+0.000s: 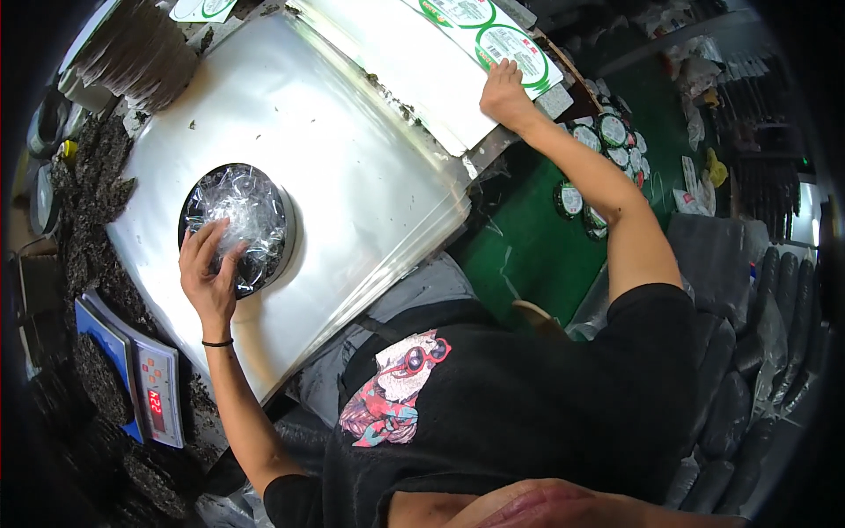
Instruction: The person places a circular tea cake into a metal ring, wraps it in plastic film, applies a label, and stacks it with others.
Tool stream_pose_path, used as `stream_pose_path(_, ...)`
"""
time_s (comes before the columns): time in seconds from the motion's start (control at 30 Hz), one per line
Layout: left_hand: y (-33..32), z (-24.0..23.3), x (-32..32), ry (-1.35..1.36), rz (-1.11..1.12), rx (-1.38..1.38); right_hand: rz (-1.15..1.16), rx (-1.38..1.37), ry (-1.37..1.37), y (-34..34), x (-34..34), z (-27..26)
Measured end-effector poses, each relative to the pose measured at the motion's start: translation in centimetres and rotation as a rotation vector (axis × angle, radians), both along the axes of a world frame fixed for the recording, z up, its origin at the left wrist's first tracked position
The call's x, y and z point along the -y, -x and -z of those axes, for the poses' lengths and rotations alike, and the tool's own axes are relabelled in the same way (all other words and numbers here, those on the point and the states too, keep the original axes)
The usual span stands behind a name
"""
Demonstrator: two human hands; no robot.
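Observation:
My left hand (208, 274) rests with fingers and thumb on gathered clear plastic film (239, 201), which covers a round black mould (288, 231) on a stack of clear plastic sheets (337, 145). Dark dried material shows through the film. At the upper right, my right hand (507, 96) touches the edge of a printed sheet with round green-rimmed labels (515, 56); its fingertips lie on the print, and whether they grip the sheet I cannot tell.
A digital scale (158, 389) with a dark round cake (102, 379) stands at the lower left. Loose dark dried flakes (96, 204) line the left side. A stack of round discs (135, 56) stands upper left. Several labelled round packs (614, 132) lie on the green floor, right.

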State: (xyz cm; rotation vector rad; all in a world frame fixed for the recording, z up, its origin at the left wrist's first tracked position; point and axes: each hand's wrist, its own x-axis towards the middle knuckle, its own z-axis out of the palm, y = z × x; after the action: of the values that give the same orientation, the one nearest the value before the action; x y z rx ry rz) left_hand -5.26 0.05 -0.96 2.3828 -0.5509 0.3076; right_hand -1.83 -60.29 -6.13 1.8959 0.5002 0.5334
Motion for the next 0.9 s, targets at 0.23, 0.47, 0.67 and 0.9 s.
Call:
stream_pose_path(0.23, -0.1, 0.4, 0.0, 0.044, 0.006, 0.005, 0.167, -0.310, -0.452, -2.2, -0.1, -1.3)
stream_pose_path(0.47, -0.1, 0.3, 0.2, 0.061, -0.018, 0.031, 0.162, -0.037, -0.582, 0.0, -0.7, -0.6)
stream_pose_path(0.67, 0.2, 0.4, -0.4, 0.016, -0.030, 0.017, 0.218, -0.040, -0.104, -0.2, -3.4, 0.4)
stream_pose_path(0.9, 0.1, 0.6, -0.2, 0.066, -0.029, 0.032, 0.242, -0.111, 0.035, -1.6, -2.7, -0.6)
